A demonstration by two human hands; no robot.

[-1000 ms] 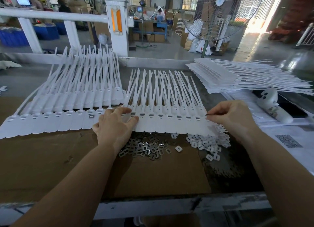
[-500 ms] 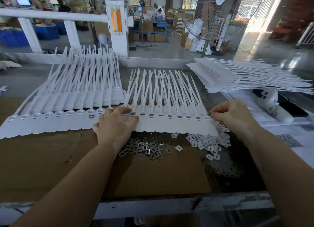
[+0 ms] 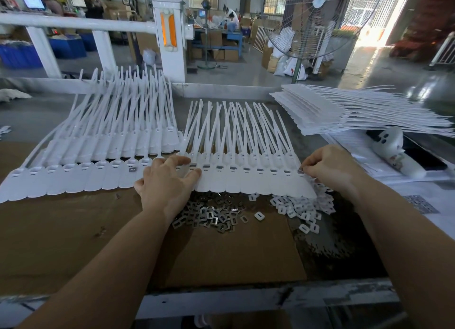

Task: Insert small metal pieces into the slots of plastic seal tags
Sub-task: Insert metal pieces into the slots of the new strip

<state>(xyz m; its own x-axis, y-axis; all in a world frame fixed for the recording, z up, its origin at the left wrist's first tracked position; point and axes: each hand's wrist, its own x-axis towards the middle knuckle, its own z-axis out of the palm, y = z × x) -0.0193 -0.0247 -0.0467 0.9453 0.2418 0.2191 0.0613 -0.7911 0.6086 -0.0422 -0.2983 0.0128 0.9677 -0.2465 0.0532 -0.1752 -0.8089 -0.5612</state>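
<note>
Right hand (image 3: 330,168) grip pinches a metal piece (image 3: 300,170) at the end seal tag (image 3: 299,181) slot; left hand (image 3: 167,181) spread flat pins the row — seat it square, press straight.

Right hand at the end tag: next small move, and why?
Probably press the metal piece down into the slot of the rightmost tag. The right hand pinches it right at that slot, the left hand lies flat on the row, and the tags between already show metal in their slots.
</note>
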